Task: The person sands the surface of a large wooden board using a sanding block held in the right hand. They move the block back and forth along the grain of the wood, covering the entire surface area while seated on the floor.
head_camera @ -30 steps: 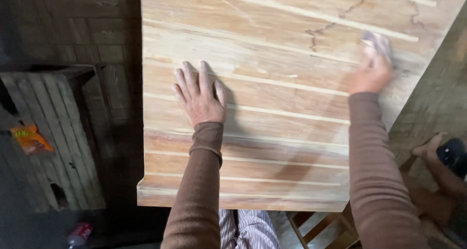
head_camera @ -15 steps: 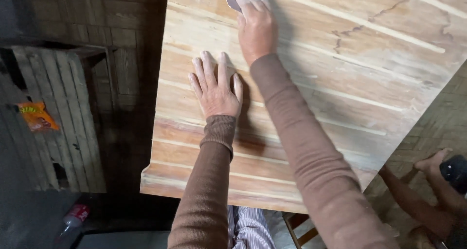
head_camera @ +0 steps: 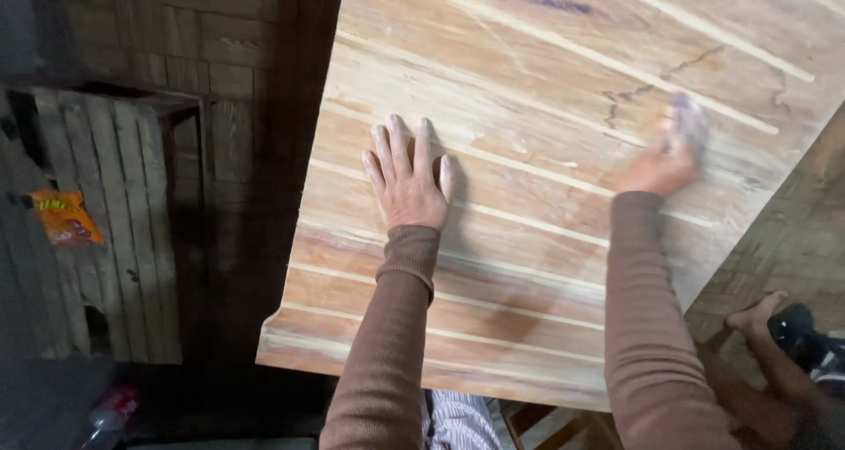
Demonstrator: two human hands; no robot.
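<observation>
A large wooden board [head_camera: 528, 54] made of joined planks with pale seams fills the upper middle of the head view. My left hand [head_camera: 407, 179] lies flat on it, fingers spread, pressing near its left side. My right hand [head_camera: 667, 160] is blurred with motion near the board's right edge and presses a small grey piece of sandpaper [head_camera: 691, 117] against the wood. Both arms wear brown knit sleeves.
A slatted wooden crate [head_camera: 106, 230] with an orange snack packet [head_camera: 63, 217] on it stands at the left. A plastic bottle [head_camera: 110, 415] lies on the dark floor below. Another person's hand [head_camera: 757, 314] holding a dark object [head_camera: 797, 336] shows at lower right.
My right hand has swept with the sandpaper from the board's upper left, above my left hand, back to the right side. My left hand has stayed flat on the board.
</observation>
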